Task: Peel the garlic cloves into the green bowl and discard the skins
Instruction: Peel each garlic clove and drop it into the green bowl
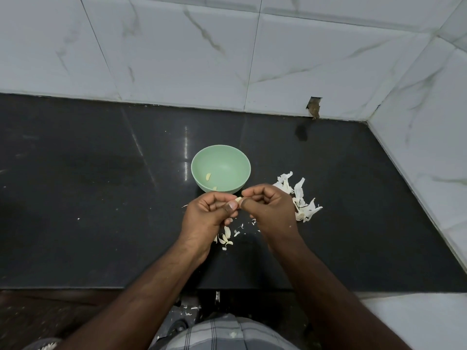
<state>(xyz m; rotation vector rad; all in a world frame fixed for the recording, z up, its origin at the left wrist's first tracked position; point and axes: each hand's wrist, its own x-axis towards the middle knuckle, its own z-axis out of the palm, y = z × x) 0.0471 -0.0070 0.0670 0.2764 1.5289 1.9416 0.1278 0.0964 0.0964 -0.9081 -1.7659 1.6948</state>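
A small pale garlic clove is pinched between both hands just in front of the round pale-green bowl, above the glossy black stone desk. The left hand grips it with curled fingers and thumb; the right hand pinches its other end, fingers curled likewise. Two peeled cloves lie inside the bowl. A heap of white papery skins lies right of the hands; smaller scraps, possibly with unpeeled cloves among them, lie beneath the left hand. White marbled wall tiles back the desk.
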